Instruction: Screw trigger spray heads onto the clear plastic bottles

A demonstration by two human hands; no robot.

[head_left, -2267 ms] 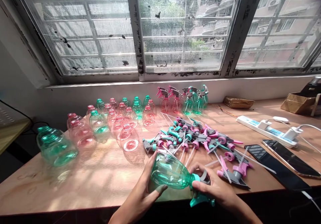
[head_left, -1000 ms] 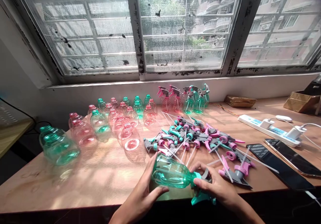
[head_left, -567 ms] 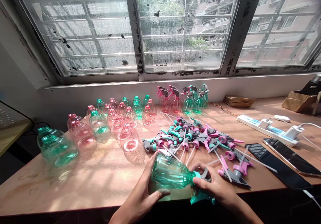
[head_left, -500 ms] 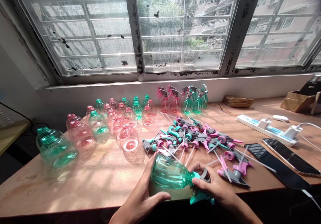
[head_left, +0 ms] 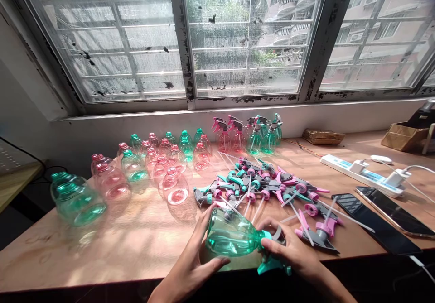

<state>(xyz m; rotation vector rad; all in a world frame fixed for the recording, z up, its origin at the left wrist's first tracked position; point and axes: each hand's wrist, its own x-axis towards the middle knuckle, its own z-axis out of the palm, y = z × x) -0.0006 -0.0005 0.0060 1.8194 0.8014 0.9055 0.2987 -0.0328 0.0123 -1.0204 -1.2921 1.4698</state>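
Observation:
I hold a clear green bottle (head_left: pixel 231 236) on its side over the near edge of the wooden table (head_left: pixel 142 244). My left hand (head_left: pixel 193 266) is wrapped round the bottle's wide body. My right hand (head_left: pixel 294 255) is closed on the teal and grey spray head (head_left: pixel 273 260) at the bottle's neck, pointing right. Just beyond my hands lies a pile of loose pink and teal spray heads (head_left: pixel 261 185) with white tubes.
Several open pink and green bottles (head_left: pixel 159 165) stand at the left and middle. Bottles fitted with spray heads (head_left: pixel 249 135) stand by the window sill. A power strip (head_left: pixel 363 175), two phones (head_left: pixel 387 217) and a cardboard box (head_left: pixel 403 136) lie at the right.
The bottle has shifted slightly in my hands and my left thumb has moved along its underside. Both hands stay on it in the same place.

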